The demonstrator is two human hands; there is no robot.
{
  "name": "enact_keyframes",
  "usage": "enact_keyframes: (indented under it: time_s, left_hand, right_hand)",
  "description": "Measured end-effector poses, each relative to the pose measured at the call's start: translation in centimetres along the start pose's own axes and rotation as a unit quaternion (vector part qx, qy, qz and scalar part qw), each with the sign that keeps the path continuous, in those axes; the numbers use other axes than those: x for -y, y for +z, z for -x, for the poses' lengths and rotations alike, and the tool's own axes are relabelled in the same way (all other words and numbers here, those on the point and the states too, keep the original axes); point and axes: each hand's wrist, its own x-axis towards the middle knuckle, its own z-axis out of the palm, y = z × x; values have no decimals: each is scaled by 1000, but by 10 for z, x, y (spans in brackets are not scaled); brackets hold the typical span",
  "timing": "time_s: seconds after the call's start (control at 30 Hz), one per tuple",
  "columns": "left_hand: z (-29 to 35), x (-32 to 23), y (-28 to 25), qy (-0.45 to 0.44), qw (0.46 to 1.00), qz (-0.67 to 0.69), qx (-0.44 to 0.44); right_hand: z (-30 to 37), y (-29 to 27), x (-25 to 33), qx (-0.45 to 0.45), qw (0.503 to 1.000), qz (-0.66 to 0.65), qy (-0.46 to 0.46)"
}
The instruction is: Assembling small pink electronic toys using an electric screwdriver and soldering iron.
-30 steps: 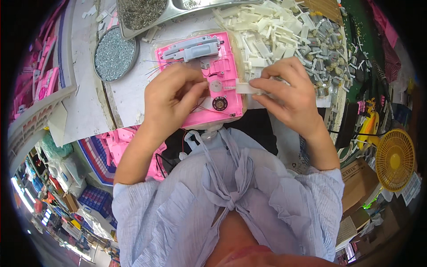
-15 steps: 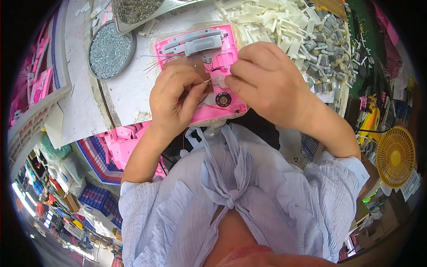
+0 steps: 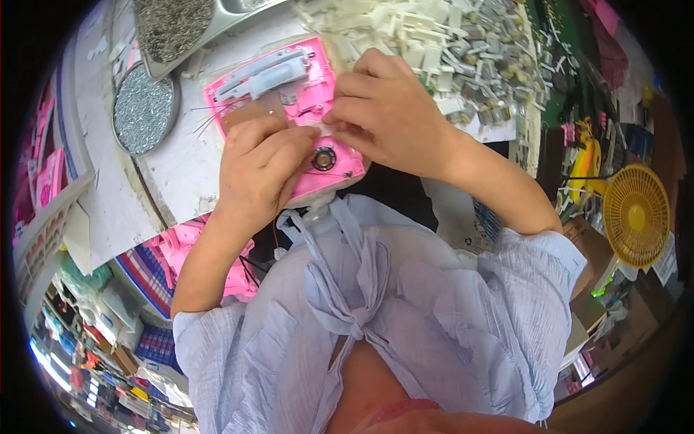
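A pink plastic housing (image 3: 322, 72) lies on the table before me, with a long grey plastic part (image 3: 271, 75) across its far side. A round black speaker (image 3: 323, 158) sits in its near right corner, and a brown flat piece (image 3: 246, 113) lies on its left. Over the housing's middle, my left hand (image 3: 260, 155) is closed in a pinch. My right hand (image 3: 397, 116) bends in from the right, its fingertips closed low over the housing beside the left fingers. Whatever either pinch holds is hidden. Thin coloured wires (image 3: 205, 121) stick out leftward.
A round dish of small silvery screws (image 3: 144, 108) stands to the left, below a metal tray (image 3: 210, 45) with more small metal parts. White plastic pieces (image 3: 405, 29) and small motors (image 3: 499, 69) are heaped at the far right. A yellow fan (image 3: 636, 215) stands at right.
The view has shifted, so the table and housing appear further left. My hands have drawn closer together, and the left fingertips now reach the right fingers. The pale wire at the left fingertips is now hidden.
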Motion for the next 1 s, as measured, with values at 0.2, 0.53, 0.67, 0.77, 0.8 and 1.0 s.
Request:
enact_keyframes:
  time_s: [0.2,0.53,0.67,0.77,0.8,1.0]
  left_hand:
    - [-3,-7,-4,4,999,-40,25]
    - [-16,-16,-7,-52,994,78,-51]
    - [-56,-50,-13,-193,959,201,48]
    - [-72,-47,-12,-263,902,308,148]
    - [-72,-47,-13,-282,882,348,149]
    - [-63,-43,-1,-274,763,557,181]
  right_hand:
    - [46,-42,-13,-109,984,-30,137]
    - [66,-17,6,-87,971,133,179]
    - [43,-30,17,-155,984,54,69]
    - [46,-32,28,-133,988,-12,79]
    - [46,-35,24,-156,985,-51,49]
    - [75,-41,29,-145,931,-301,150]
